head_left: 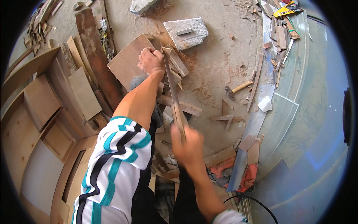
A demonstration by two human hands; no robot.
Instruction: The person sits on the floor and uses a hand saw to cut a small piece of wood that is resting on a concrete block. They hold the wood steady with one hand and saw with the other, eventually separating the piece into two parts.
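A slip of the saw (173,89) clenched in the right hand (189,147) could cut the nearby left hand (151,61), its hold unclear.

Left fingers (142,59) curled, right fingers (176,143) clenched

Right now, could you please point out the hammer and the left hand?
Hammer (240,87): head view, on its wooden handle.
Left hand (151,61): head view, on the back of the hand.
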